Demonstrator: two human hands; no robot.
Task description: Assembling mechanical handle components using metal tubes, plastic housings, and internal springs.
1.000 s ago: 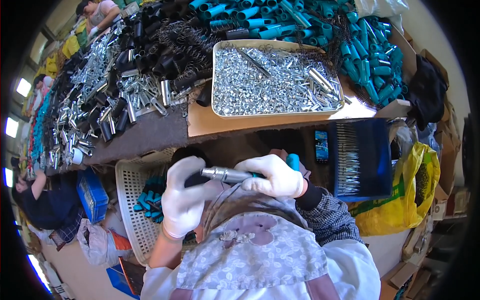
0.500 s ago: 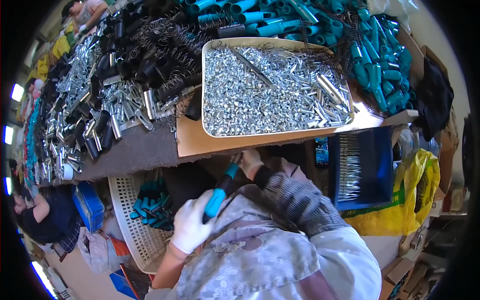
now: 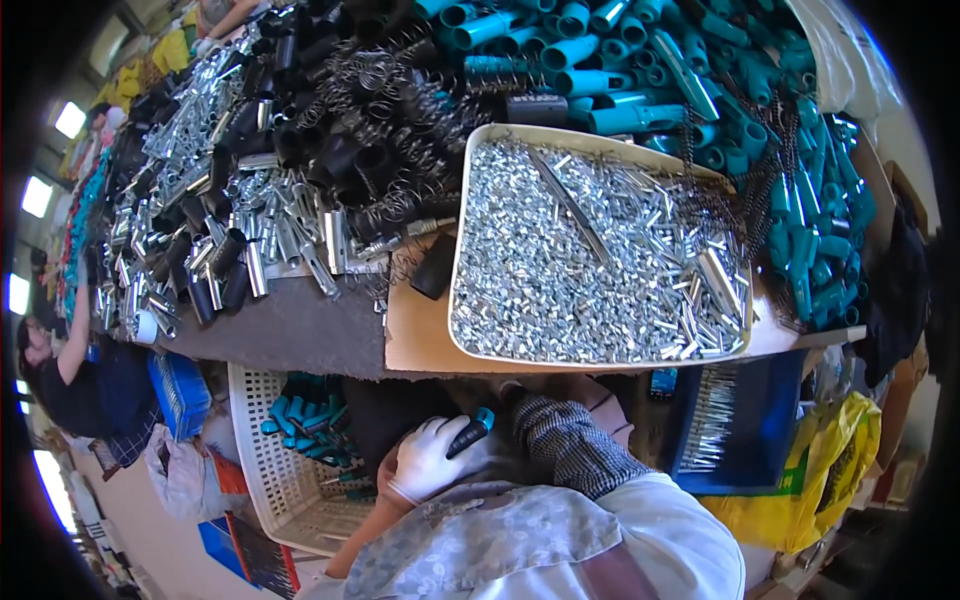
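Just below the table [image 3: 300, 325] and above the wearer's lap, the left hand [image 3: 428, 462], in a white glove, has its grip closed round a black-and-teal handle [image 3: 466, 437]. The left forearm comes up from the lower edge, slanting right, bare above the glove's cuff. The handle is tilted, its teal end pointing up and to the right; its middle is smooth black, and the other end is hidden by the fingers. The right arm, in a checked sleeve [image 3: 575, 447], reaches forward under the table's edge; the right hand is out of sight there, so its grip cannot be told.

Left of the hands, a white plastic basket [image 3: 252, 430] holds more teal handles [image 3: 300, 420]. To the right stand a blue bin [image 3: 768, 420] with a row of thin metal rods [image 3: 708, 420] and a yellow sack [image 3: 835, 465] with a green printed panel. On the table, a cream tray [image 3: 560, 361] is full of small metal pieces [image 3: 550, 270]. Behind it, a black sleeve [image 3: 536, 109] bears faint lettering, too small to read, beside heaped teal casings [image 3: 570, 52].
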